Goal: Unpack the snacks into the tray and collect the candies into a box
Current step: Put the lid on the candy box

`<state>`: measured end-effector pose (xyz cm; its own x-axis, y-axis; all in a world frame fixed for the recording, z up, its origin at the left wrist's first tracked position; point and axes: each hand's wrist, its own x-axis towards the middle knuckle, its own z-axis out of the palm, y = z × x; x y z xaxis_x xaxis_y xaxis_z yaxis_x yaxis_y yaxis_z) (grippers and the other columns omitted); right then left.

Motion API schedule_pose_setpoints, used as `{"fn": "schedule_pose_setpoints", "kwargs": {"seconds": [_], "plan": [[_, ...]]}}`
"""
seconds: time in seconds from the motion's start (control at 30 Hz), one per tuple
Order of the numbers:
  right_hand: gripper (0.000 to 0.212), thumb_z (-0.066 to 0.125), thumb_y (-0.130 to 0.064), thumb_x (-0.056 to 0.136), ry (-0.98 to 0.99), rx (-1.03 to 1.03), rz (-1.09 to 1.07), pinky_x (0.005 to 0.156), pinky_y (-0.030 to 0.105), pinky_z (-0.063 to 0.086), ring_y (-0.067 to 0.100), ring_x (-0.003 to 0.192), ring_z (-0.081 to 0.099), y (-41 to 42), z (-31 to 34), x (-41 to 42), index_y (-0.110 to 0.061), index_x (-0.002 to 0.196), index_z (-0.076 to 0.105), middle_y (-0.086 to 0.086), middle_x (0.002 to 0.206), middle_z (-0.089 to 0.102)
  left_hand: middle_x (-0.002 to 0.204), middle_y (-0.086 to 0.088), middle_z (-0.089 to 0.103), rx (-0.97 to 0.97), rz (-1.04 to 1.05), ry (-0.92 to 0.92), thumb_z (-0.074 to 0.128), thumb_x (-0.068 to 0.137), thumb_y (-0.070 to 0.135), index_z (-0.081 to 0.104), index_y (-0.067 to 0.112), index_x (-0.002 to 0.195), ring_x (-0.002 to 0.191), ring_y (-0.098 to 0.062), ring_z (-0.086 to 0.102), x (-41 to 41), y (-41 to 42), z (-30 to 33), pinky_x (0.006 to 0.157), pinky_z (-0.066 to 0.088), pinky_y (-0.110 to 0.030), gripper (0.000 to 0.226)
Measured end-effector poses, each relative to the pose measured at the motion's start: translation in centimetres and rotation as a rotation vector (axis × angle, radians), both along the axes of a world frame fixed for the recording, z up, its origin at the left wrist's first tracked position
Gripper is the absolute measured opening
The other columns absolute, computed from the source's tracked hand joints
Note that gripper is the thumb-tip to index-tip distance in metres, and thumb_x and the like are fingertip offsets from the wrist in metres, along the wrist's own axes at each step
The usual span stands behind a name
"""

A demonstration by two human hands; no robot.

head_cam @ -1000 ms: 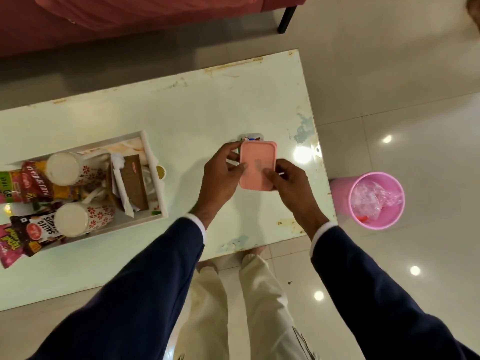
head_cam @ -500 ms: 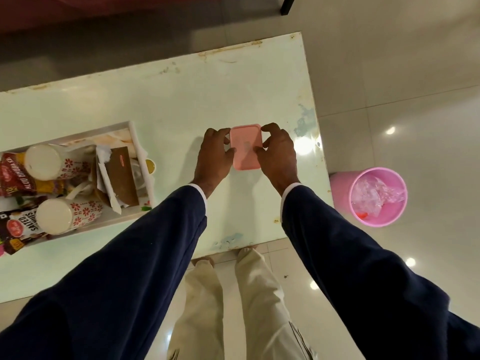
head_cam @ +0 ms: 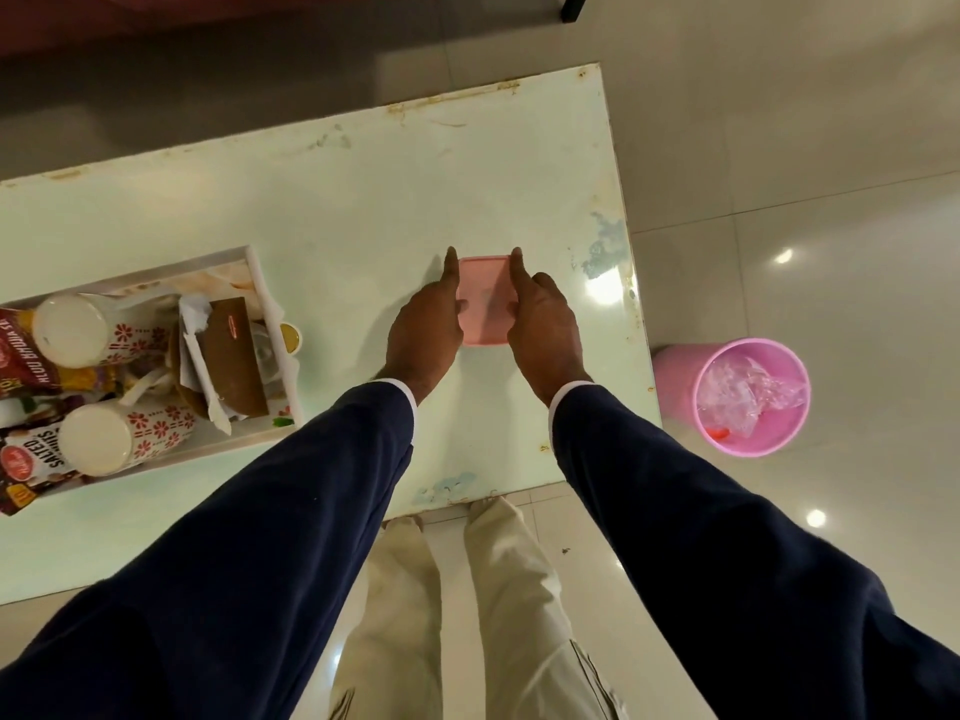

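A small pink box (head_cam: 484,298) with its lid on rests on the pale green table (head_cam: 337,200). My left hand (head_cam: 423,324) presses against its left side and my right hand (head_cam: 543,324) against its right side, fingers stretched along the lid's edges. What is inside the box is hidden. At the table's left end a white tray (head_cam: 260,283) holds two white flowered cups (head_cam: 93,330), a brown packet (head_cam: 234,350) and several snack bags (head_cam: 26,356).
A pink waste bin (head_cam: 748,397) with crumpled clear plastic inside stands on the tiled floor just right of the table. The table's near edge runs above my beige trousers (head_cam: 467,615). A dark furniture leg (head_cam: 574,5) is at the top.
The pink lid, held above the box a second ago, now sits on it. Both hands have slid forward and flattened along the box's sides.
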<state>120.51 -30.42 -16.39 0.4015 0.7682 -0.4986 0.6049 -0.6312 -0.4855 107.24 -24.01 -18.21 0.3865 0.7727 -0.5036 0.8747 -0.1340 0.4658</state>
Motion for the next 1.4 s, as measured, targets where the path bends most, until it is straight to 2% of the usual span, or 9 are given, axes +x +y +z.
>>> {"fn": "schedule_pose_setpoints", "kwargs": {"seconds": [0.27, 0.43, 0.53, 0.63, 0.77, 0.97, 1.1, 1.3, 1.4], "plan": [[0.072, 0.046, -0.005, 0.1, 0.035, -0.012, 0.002, 0.092, 0.044, 0.056, 0.027, 0.105, 0.06, 0.1, 0.5, 0.2, -0.027, 0.161, 0.015, 0.009, 0.118, 0.053, 0.129, -0.007, 0.066, -0.108, 0.056, 0.037, 0.049, 0.097, 0.005, -0.01, 0.033, 0.16, 0.109, -0.027, 0.066, 1.0, -0.5, 1.1, 0.088, 0.056, -0.039, 0.091], [0.073, 0.041, -0.018, 0.103, 0.133, 0.015, -0.023, 0.075, 0.038, 0.057, 0.022, 0.082, 0.062, -1.4, 0.3, -0.4, -0.039, 0.16, 0.0, 0.006, 0.096, 0.06, 0.083, 0.003, 0.063, 0.046, 0.176, -0.047, 0.044, 0.102, 0.016, -0.008, 0.028, 0.161, 0.058, -0.009, 0.055, 1.6, -2.6, -0.1, 0.06, 0.048, -0.03, 0.079], [0.082, 0.042, -0.015, 0.101, 0.11, 0.001, -0.001, 0.058, 0.031, 0.048, 0.015, 0.061, 0.055, -1.9, 0.1, -0.9, -0.041, 0.158, -0.011, 0.0, 0.077, 0.056, 0.069, 0.002, 0.061, 0.087, 0.126, -0.057, 0.052, 0.099, 0.01, -0.013, 0.025, 0.16, 0.052, -0.009, 0.056, 1.2, -3.2, -1.0, 0.053, 0.053, -0.029, 0.091], [0.08, 0.04, -0.021, 0.102, 0.176, -0.026, -0.003, 0.061, 0.035, 0.051, 0.016, 0.06, 0.055, -1.6, 0.1, -0.5, -0.045, 0.156, -0.014, 0.001, 0.078, 0.057, 0.086, -0.006, 0.069, 0.034, 0.118, -0.048, 0.048, 0.102, 0.01, -0.014, 0.029, 0.16, 0.064, -0.016, 0.064, 1.3, -2.8, -0.2, 0.064, 0.056, -0.031, 0.087], [0.077, 0.039, -0.02, 0.105, 0.344, -0.071, -0.053, 0.065, 0.035, 0.062, 0.026, 0.065, 0.067, -1.1, -0.4, 0.9, -0.052, 0.154, -0.011, 0.014, 0.088, 0.068, 0.136, -0.009, 0.063, -0.084, 0.135, -0.054, 0.045, 0.101, 0.004, -0.006, 0.033, 0.16, 0.112, -0.028, 0.067, 1.0, -1.9, 1.0, 0.093, 0.054, -0.041, 0.082], [0.067, 0.04, -0.02, 0.106, 0.395, -0.07, 0.107, 0.064, 0.026, 0.054, 0.023, 0.066, 0.069, -0.8, 1.8, -2.0, -0.042, 0.159, 0.005, 0.01, 0.077, 0.07, 0.121, -0.013, 0.067, -0.062, 0.122, -0.104, 0.044, 0.105, 0.016, 0.015, 0.024, 0.154, 0.097, -0.026, 0.067, -5.8, -1.7, 3.3, 0.078, 0.054, -0.036, 0.058], [0.068, 0.042, -0.023, 0.105, 0.427, -0.064, 0.217, 0.07, 0.036, 0.06, 0.021, 0.067, 0.071, 0.1, 2.2, -8.4, -0.043, 0.158, 0.005, 0.008, 0.078, 0.071, 0.15, -0.011, 0.045, -0.032, 0.241, -0.168, 0.045, 0.105, 0.013, 0.02, 0.018, 0.159, 0.131, -0.025, 0.05, -12.9, -2.6, 4.2, 0.102, 0.039, -0.028, 0.059], [0.068, 0.04, -0.028, 0.105, 0.328, -0.068, 0.264, 0.073, 0.045, 0.061, 0.025, 0.069, 0.07, 1.8, 0.4, -14.8, -0.047, 0.156, -0.001, 0.008, 0.08, 0.071, 0.156, -0.018, 0.029, 0.026, 0.126, -0.019, 0.056, 0.101, 0.011, 0.01, 0.015, 0.162, 0.147, -0.034, 0.027, -19.0, -3.1, 3.2, 0.119, 0.029, -0.046, 0.076], [0.069, 0.039, -0.031, 0.103, 0.221, -0.096, 0.276, 0.075, 0.049, 0.06, 0.029, 0.073, 0.07, 1.9, -0.5, -15.2, -0.049, 0.154, -0.004, 0.009, 0.084, 0.071, 0.151, -0.018, 0.036, 0.027, 0.048, -0.031, 0.06, 0.099, 0.017, 0.015, 0.016, 0.161, 0.143, -0.034, 0.034, -19.4, -3.3, 2.3, 0.115, 0.038, -0.049, 0.076]]}}
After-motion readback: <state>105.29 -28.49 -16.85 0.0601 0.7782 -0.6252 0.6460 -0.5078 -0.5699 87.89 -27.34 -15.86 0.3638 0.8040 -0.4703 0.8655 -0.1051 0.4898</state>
